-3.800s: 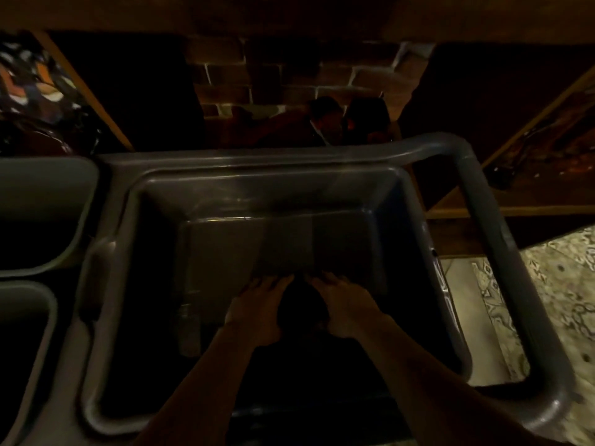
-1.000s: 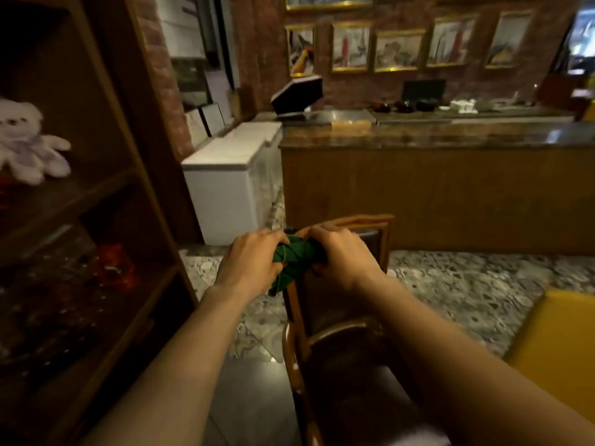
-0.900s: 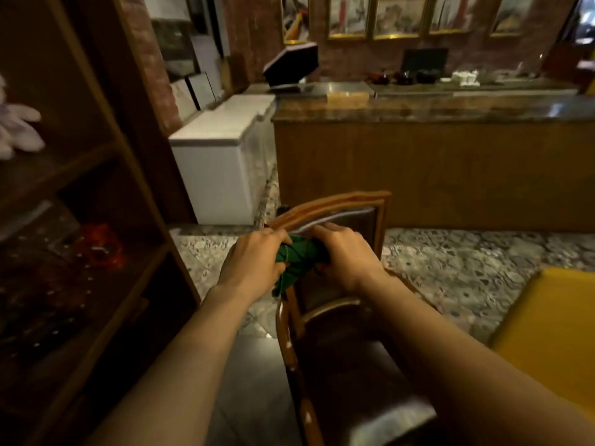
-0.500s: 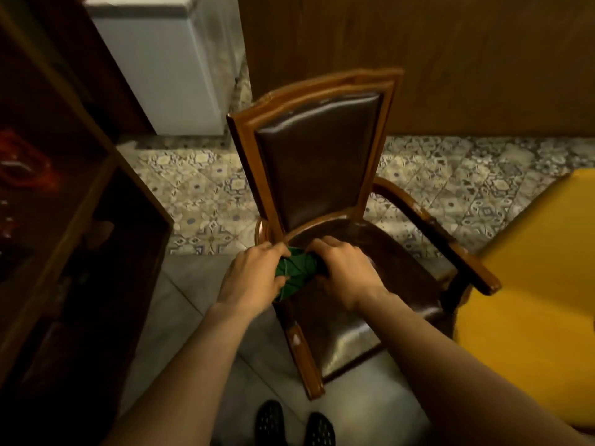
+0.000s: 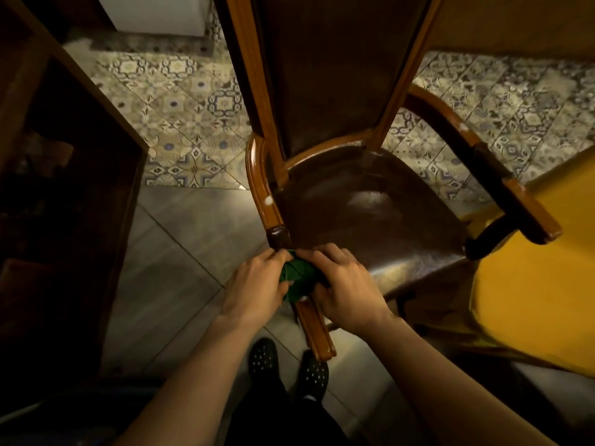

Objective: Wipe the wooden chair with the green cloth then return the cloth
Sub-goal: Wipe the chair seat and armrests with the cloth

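Observation:
The wooden chair (image 5: pixel 363 201) fills the middle of the view, with a dark leather seat and back and curved brown armrests. The green cloth (image 5: pixel 297 280) is bunched into a small wad over the chair's left armrest, near the seat's front left corner. My left hand (image 5: pixel 257 284) grips the wad from the left. My right hand (image 5: pixel 346 286) grips it from the right. Both hands cover most of the cloth, so only its middle shows.
A dark wooden shelf unit (image 5: pixel 64 188) stands close on the left. A yellow seat (image 5: pixel 528 284) sits right beside the chair's right armrest. Patterned floor tiles (image 5: pixel 180 101) lie beyond, grey tiles (image 5: pixel 180 252) below. My dark shoes (image 5: pixel 289 362) are under the hands.
The view has tilted down from the room onto the chair. Both hands, still holding the cloth, have moved from the backrest height down to the left armrest.

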Available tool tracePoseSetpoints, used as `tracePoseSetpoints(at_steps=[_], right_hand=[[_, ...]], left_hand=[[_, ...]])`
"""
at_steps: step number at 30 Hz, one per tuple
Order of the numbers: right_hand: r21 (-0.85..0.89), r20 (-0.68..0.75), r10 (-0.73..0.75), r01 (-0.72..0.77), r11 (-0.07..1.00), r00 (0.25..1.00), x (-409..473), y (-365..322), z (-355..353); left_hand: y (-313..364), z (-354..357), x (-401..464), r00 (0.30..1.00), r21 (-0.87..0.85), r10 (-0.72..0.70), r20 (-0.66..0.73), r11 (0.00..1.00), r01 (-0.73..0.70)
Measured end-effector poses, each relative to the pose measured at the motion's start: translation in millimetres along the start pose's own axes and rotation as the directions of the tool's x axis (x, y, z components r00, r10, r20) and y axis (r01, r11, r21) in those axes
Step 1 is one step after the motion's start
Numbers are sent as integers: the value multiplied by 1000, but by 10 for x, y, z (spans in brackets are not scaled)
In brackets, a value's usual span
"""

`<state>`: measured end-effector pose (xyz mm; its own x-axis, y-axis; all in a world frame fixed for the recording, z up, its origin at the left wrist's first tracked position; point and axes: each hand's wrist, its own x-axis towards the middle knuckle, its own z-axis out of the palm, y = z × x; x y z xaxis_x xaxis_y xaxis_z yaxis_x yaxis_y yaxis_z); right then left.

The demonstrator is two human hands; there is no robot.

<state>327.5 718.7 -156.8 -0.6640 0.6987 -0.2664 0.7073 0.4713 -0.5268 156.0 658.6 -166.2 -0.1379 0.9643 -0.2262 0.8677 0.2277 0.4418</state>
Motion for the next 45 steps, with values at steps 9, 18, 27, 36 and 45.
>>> tracePoseSetpoints(at_steps=[9, 18, 27, 36, 45], right_hand=[[-119, -51, -136, 129, 984, 989, -47, -24, 596], [-225, -72, -225, 204, 953, 972, -411, 93, 805], [-272, -91, -284, 250, 929, 955, -1094, 265, 913], [-206, -130, -233, 204, 957, 964, -935, 205, 883], [-69, -124, -148, 141, 988, 981, -270, 83, 751]], left_hand=[[-416, -62, 114, 992, -220, 125, 30, 969, -116], [-423, 426, 282, 949, -78, 284, 140, 958, -276], [-496, 582, 272, 944, -97, 325, 46, 942, -320], [-514, 626, 285, 955, -184, 297, -18, 938, -295], [-506, 569, 288, 960, -226, 278, 1, 936, -271]])
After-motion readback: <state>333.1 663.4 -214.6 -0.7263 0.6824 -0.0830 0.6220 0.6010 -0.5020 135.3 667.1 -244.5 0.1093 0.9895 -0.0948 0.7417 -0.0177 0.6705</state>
